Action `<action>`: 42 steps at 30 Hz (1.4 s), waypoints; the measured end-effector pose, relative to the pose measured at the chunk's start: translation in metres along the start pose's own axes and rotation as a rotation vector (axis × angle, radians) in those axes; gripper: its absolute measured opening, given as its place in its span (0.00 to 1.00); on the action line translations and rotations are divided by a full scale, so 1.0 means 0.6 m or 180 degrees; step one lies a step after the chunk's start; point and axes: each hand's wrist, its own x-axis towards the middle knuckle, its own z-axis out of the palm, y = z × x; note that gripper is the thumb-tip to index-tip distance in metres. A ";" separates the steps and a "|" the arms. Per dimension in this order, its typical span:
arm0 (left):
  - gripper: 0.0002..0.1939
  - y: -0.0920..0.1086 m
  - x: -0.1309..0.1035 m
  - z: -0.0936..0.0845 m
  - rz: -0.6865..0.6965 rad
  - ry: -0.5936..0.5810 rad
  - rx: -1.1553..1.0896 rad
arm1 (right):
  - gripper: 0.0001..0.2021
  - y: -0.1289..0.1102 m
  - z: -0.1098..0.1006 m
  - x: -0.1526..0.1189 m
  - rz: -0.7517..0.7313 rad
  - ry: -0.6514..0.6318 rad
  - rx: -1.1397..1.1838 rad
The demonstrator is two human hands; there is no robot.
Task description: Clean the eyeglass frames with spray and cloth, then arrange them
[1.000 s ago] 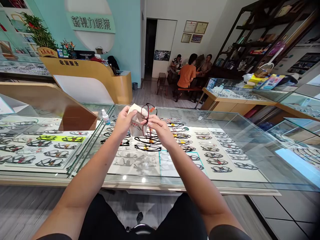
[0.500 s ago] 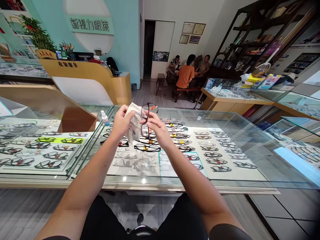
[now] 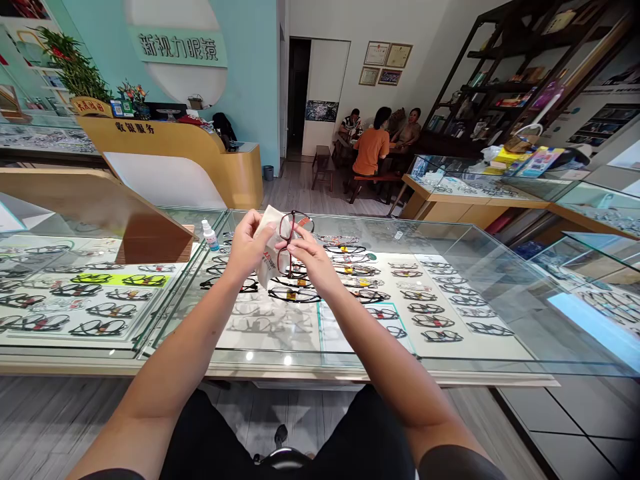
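Observation:
My left hand (image 3: pixel 249 245) is closed on a pale cleaning cloth (image 3: pixel 269 265) with printed lettering, its thumb pressing the cloth near the upper lens. In my right hand (image 3: pixel 311 257) is a pair of dark red eyeglasses (image 3: pixel 285 252), gripped near the bridge and turned so one lens is above the other. The cloth lies against the left side of the glasses. Both hands are above the glass display counter (image 3: pixel 300 363), where rows of spectacle frames (image 3: pixel 295 294) show beneath.
A small spray bottle (image 3: pixel 209 236) stands on the counter left of my hands. A wooden board (image 3: pixel 100 207) leans farther left. Beyond are a yellow cash desk (image 3: pixel 240 173) and several people seated at a table, one in an orange shirt (image 3: pixel 371 152).
The glasses have shifted slightly left and down, closer to the cloth. My left hand has moved slightly right, its thumb now nearer the upper lens.

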 end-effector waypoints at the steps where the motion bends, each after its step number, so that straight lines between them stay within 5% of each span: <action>1: 0.23 0.002 -0.002 0.003 0.0070 -0.0020 -0.0005 | 0.19 0.001 0.000 0.000 0.0002 0.0022 0.0016; 13: 0.25 0.000 -0.027 0.012 0.0544 -0.0348 -0.0040 | 0.20 0.009 0.000 0.005 -0.0024 0.0139 0.0083; 17: 0.25 0.000 -0.026 0.017 0.0570 -0.0042 -0.0102 | 0.22 0.003 0.002 0.002 -0.0069 0.0040 0.0021; 21: 0.27 0.001 -0.022 0.023 0.0388 0.0158 -0.0430 | 0.24 0.003 0.003 0.001 -0.0114 -0.0080 -0.0017; 28: 0.40 -0.006 -0.005 0.013 -0.0205 -0.0038 -0.0917 | 0.27 0.004 0.000 0.001 -0.0192 -0.0209 -0.0116; 36: 0.33 -0.007 -0.001 -0.001 -0.0833 -0.0952 -0.0675 | 0.28 -0.003 -0.004 -0.001 -0.0282 -0.0276 -0.0236; 42: 0.33 0.009 -0.009 0.013 -0.1127 -0.1128 -0.1185 | 0.24 0.001 -0.003 0.004 -0.0149 -0.0214 -0.0232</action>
